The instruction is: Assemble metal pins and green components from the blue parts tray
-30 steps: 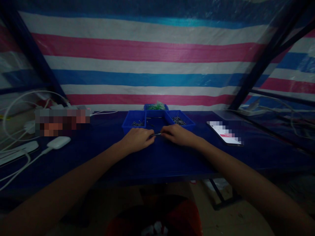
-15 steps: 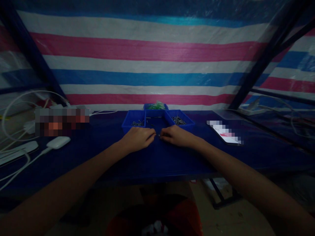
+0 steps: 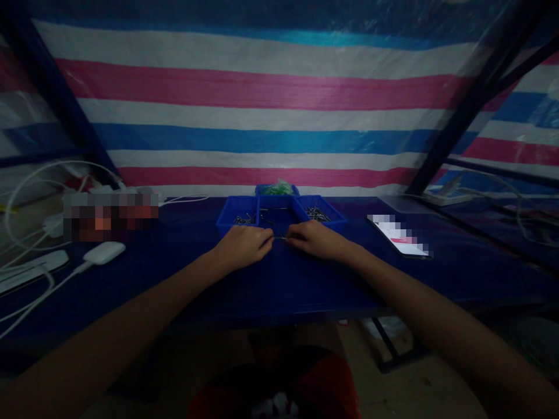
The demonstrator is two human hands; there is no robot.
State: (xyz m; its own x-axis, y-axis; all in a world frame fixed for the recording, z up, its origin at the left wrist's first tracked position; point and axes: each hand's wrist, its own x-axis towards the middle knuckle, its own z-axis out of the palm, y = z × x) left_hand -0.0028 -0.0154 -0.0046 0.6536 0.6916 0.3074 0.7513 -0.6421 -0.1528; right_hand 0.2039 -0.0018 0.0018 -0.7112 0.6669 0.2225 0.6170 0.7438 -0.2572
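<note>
A: Where's the thin metal piece [image 3: 280,237]?
B: Between your left hand [image 3: 244,245] and right hand [image 3: 318,240], both pinched narrow on it. Long axis runs side to side, fingertips to fingertips.
A: Nearer hand?
B: Neither, it reaches both. Can't tell if it's one part or two. Left tray [image 3: 240,205] sits just beyond your left grip.

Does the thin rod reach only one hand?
No, the rod spans the gap from the left hand to the right hand.
</note>
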